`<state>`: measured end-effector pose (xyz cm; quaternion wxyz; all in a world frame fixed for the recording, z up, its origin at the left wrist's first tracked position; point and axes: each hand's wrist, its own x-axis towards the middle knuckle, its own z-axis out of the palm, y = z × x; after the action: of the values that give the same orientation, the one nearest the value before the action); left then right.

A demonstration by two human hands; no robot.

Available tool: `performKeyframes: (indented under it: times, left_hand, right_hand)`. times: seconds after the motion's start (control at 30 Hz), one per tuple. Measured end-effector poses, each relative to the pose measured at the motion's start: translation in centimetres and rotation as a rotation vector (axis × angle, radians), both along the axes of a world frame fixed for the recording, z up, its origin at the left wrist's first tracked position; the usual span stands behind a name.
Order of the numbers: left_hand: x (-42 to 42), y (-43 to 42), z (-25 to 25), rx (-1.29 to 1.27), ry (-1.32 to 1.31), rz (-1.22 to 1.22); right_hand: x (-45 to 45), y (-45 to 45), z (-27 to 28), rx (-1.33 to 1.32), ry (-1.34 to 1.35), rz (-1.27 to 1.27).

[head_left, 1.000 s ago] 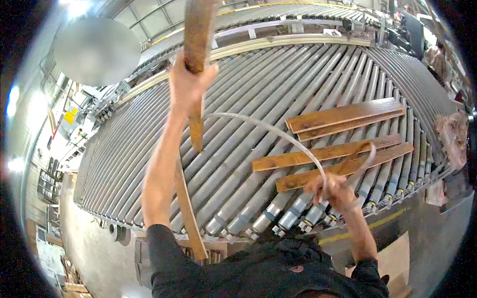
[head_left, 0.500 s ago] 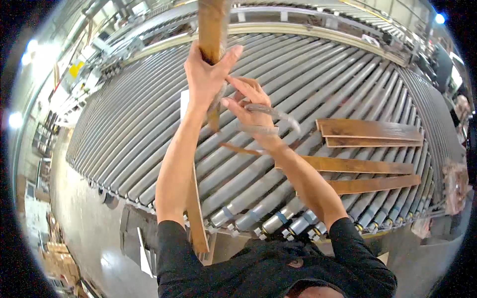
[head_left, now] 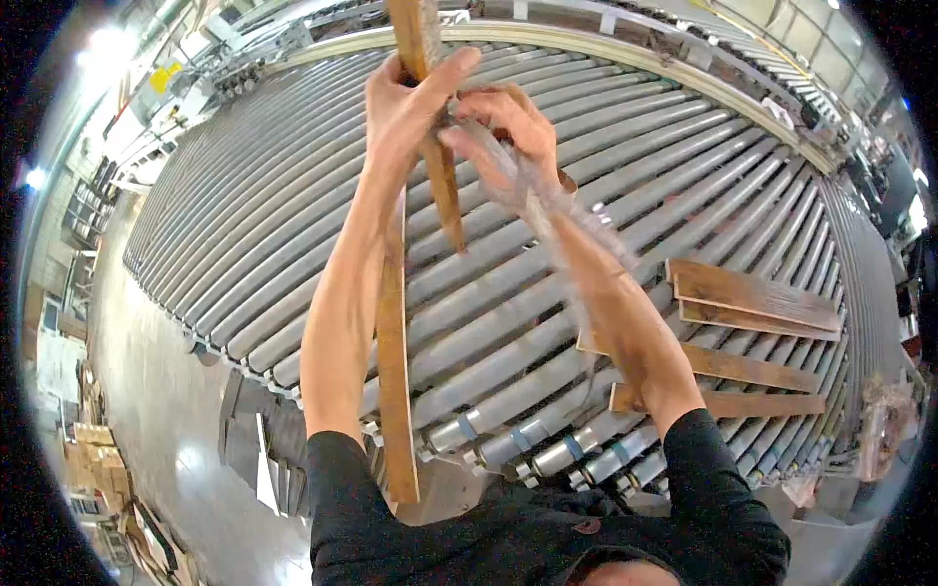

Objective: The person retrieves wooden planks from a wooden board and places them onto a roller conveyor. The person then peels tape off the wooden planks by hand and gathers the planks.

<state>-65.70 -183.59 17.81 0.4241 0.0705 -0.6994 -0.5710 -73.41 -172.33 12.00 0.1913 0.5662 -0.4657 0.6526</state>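
Observation:
My left hand [head_left: 403, 107] is wrapped round a brown wooden plank [head_left: 445, 200] held up over the rollers. The plank's top runs out of view, and its lower end narrows to a point below the hand. Close beside it, my right hand [head_left: 513, 132] has its fingers curled on a strip of clear plastic film [head_left: 535, 195]. The film trails down over my right forearm and is blurred, so its far end is unclear. Another long plank [head_left: 394, 391] lies under my left forearm, its near end past the rollers' edge.
A wide roller conveyor [head_left: 508, 283] spreads beneath my hands. On its right lie several brown planks [head_left: 757, 293], partly overlapping. Crumpled clear plastic [head_left: 884, 420] sits at the right edge. Cardboard boxes [head_left: 98, 454] stand on the floor at the left.
My right hand has moved up slightly, and the film now streams back along my forearm. The held plank leans more, its lower end swung right. The whole view has shifted a little.

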Motion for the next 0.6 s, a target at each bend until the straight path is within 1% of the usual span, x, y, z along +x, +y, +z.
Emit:
performKeyframes:
  times: [0.07,0.17,0.2,0.3,0.33,0.4,0.47,0.5,0.53,0.6]
  left_hand:
    - [0.0,-0.2,0.1,0.013,0.001,-0.022]
    - [-0.4,-1.8,-2.5,-0.050,-0.032,0.111]
    - [-0.8,-2.2,-2.9,-0.076,0.033,0.130]
    - [-2.1,-2.5,-4.3,-0.131,0.196,0.162]
    - [-2.8,-3.4,-4.6,-0.246,0.227,0.189]
    - [-2.6,-5.5,-1.5,-0.451,0.231,0.240]
    - [-4.4,-13.7,2.8,-0.563,0.131,0.546]
    - [-4.0,-16.1,4.8,-0.590,0.060,0.662]
    - [-2.8,-18.3,6.7,-0.626,-0.004,0.747]
    - [-0.2,-21.3,10.0,-0.703,-0.100,0.880]
  right_hand:
    - [0.3,-2.1,0.6,-0.131,0.002,-0.053]
    - [1.3,-1.7,-1.5,-0.050,-0.317,-0.015]
    - [1.5,-1.9,-2.5,-0.060,-0.470,0.146]
    - [3.3,-0.5,-1.4,0.030,-0.790,0.194]
    - [3.1,0.7,-1.6,0.118,-0.616,0.094]
    - [3.4,4.5,-9.0,0.369,-0.375,0.051]
    - [6.9,11.8,-11.0,0.410,-0.602,0.334]
    - [8.8,15.6,-11.9,0.427,-0.727,0.455]
    - [9.1,19.4,-12.9,0.518,-0.717,0.402]
    - [10.3,25.5,-13.7,0.548,-0.558,0.340]
